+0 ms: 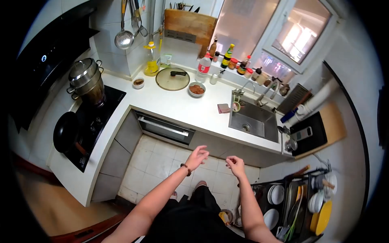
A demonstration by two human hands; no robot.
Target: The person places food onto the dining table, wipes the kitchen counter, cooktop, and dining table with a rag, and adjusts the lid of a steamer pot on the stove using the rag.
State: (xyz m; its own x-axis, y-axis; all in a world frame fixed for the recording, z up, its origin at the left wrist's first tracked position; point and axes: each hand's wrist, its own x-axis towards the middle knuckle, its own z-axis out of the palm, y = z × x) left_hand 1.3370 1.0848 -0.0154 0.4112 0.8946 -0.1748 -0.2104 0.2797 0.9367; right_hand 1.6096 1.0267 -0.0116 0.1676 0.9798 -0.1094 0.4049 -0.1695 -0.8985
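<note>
My left hand (197, 157) hangs in the air over the tiled floor, fingers apart and holding nothing, with a beaded bracelet on the wrist. To its right is my right hand (235, 165), its fingers curled together; whether anything small is between them is hidden. Neither hand touches the counter (162, 106). On the counter stand a bowl of reddish-brown food (197, 89), a glass lid (172, 79) with a black handle, a small bowl (138, 83) and a folded pink-grey cloth (223, 108) beside the sink (255, 117).
At the left, a steamer pot (87, 79) and a black pan (65, 131) stand on the stove (97, 123). Bottles line the windowsill. A dish rack (296, 206) is at the lower right, and a black tray (310, 133) lies right of the sink.
</note>
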